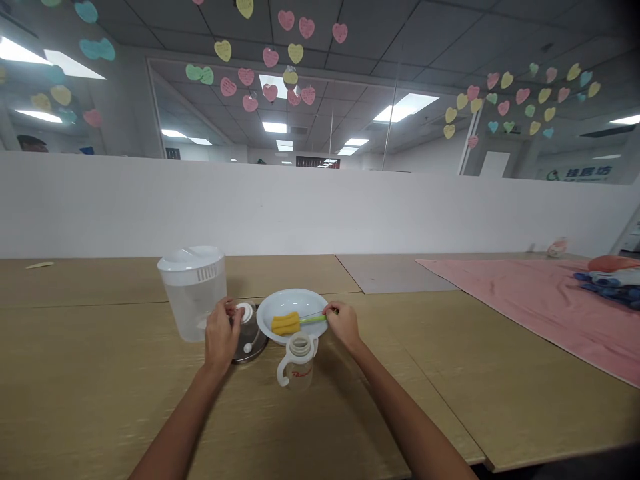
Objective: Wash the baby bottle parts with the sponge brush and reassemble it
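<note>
My left hand [223, 335] has its fingers around a small white plastic cap [245, 313], which stands on a round steel piece [246, 352]. The exact shape of that steel piece is partly hidden by my hand. My right hand [344, 325] pinches the thin end of a sponge bottle brush [293, 323], whose yellow sponge head and green handle lie across a white plate [267, 313]. A baby bottle [299, 363] with white handles and no lid stands just in front of the plate. Behind my left hand stands a clear plastic pitcher [191, 292] with a white lid.
The light wooden table [100, 347] has seams between its panels and an edge at the lower right. A pink cloth [540, 303] with a blue-and-orange bundle [605, 283] lies to the right. A white partition [250, 207] runs along the far side.
</note>
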The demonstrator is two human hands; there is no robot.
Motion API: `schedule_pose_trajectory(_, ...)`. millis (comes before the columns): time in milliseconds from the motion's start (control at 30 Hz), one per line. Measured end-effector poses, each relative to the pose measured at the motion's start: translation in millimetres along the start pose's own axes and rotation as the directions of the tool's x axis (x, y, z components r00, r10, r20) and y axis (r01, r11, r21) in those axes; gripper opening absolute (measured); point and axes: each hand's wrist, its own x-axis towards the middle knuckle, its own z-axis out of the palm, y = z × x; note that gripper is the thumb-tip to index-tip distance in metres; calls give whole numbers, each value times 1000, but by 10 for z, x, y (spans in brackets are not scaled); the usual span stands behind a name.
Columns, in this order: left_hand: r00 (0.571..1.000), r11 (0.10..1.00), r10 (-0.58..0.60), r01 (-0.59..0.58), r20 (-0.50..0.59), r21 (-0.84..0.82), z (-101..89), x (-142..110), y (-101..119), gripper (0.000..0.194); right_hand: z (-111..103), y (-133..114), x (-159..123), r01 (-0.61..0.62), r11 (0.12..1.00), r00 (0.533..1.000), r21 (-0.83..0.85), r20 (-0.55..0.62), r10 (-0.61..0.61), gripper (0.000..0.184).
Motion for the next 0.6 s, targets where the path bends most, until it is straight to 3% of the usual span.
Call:
schedule_pose_trajectory(233,999,999,-41,41,-11,27,21,-2,-21,43,2,-1,-4,-6,1000,1000,10,1,6,24)
schedule_pose_trajectory(367,999,999,33,-33,-30,-20,20,1,-22,40,8,7,-4,-5,1000,1000,19,-2,5,24)
schedule_pose_trajectory(500,998,998,-60,60,2,-23,-12,9,-8,44,9,9,-2,2,1000,1000,9,-7,-2,23)
schedule_pose_trajectory(600,999,999,-37,37,-15,-14,-29,13,2,42,4,4,-2,-3,1000,1000,4,3,3,24)
